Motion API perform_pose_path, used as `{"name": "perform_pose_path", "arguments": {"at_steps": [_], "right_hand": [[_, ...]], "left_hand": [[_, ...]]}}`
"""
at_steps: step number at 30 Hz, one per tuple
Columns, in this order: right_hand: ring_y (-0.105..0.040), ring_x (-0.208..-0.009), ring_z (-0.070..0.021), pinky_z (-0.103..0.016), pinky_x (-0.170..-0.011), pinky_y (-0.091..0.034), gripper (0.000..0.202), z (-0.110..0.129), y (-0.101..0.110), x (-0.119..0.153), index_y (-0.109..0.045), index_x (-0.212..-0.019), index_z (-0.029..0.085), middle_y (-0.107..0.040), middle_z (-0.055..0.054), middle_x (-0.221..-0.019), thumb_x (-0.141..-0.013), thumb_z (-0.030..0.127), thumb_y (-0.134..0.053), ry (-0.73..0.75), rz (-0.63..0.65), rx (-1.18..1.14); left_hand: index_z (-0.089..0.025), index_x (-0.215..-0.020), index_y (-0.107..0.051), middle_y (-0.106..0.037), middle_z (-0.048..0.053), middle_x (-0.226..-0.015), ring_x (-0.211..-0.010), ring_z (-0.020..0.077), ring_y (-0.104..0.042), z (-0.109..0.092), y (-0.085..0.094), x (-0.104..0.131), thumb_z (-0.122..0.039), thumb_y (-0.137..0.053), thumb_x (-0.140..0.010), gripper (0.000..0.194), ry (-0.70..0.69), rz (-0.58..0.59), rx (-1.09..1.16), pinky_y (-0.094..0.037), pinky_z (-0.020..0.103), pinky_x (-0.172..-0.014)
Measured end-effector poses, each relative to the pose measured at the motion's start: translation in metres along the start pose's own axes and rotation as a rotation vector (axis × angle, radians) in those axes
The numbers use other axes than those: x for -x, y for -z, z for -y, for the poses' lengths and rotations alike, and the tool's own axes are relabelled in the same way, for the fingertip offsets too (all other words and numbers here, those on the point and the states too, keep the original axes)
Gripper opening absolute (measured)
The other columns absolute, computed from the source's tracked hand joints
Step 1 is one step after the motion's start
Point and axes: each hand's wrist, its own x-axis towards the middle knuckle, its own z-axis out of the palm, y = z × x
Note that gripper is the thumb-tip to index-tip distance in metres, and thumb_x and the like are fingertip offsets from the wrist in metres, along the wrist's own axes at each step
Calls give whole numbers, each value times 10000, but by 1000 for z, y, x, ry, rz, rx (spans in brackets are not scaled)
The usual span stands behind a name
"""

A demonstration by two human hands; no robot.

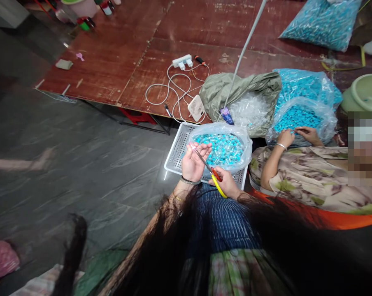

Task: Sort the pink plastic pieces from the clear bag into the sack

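Note:
My right hand is closed around the handles of a pair of scissors, one loop yellow and the other orange-red. Their blades point up and left toward the fingertips of my left hand, which is turned palm up. Between that hand's thumb and finger is something small and pale, too small to name; the other fingers are half curled. Just beyond both hands, a clear plastic bag full of small blue-and-clear plastic pieces sits in a white perforated basket.
A red-brown table carries a small fan, a power strip, looped cables, a phone and a grey-green sack of clear pieces. At right, a co-worker's hands are at another bag of blue pieces.

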Motion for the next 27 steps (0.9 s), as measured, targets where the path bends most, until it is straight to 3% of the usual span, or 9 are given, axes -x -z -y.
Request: {"name": "perform_pose_path", "arguments": {"at_steps": [6, 13, 23, 27], "right_hand": [[-369, -537, -94, -234, -523, -304, 301, 5, 8, -8, -475, -741, 204, -458, 60, -605, -667, 349, -728, 130, -45, 328], [-434, -604, -127, -256, -597, -354, 311, -14, 15, -24, -511, -807, 202, -512, 29, -666, -661, 376, -723, 304, -29, 526], [-429, -602, -122, -257, -611, -348, 441, -18, 23, -36, -560, -911, 180, -534, 17, -706, -630, 465, -746, 395, 38, 606], [-411, -582, -106, -244, -587, -326, 427, -15, 26, -40, -563, -870, 181, -514, 41, -671, -633, 478, -756, 325, 118, 594]], "left_hand": [[-191, -759, -526, -612, 53, -767, -1063, 244, -625, -5, 5, 0, -434, -513, -905, 284, 39, -40, 25, -502, 405, -927], [-194, -733, -515, -585, 59, -742, -1109, 259, -596, -11, 9, 1, -426, -547, -884, 278, 43, -42, 34, -513, 405, -900], [-185, -698, -507, -555, 41, -665, -1057, 245, -623, -17, 12, 2, -413, -519, -913, 313, 77, -63, 81, -481, 405, -965], [-187, -717, -516, -576, 46, -689, -1059, 256, -625, -16, 18, 0, -448, -523, -906, 322, 59, -51, 50, -489, 432, -950]]}}
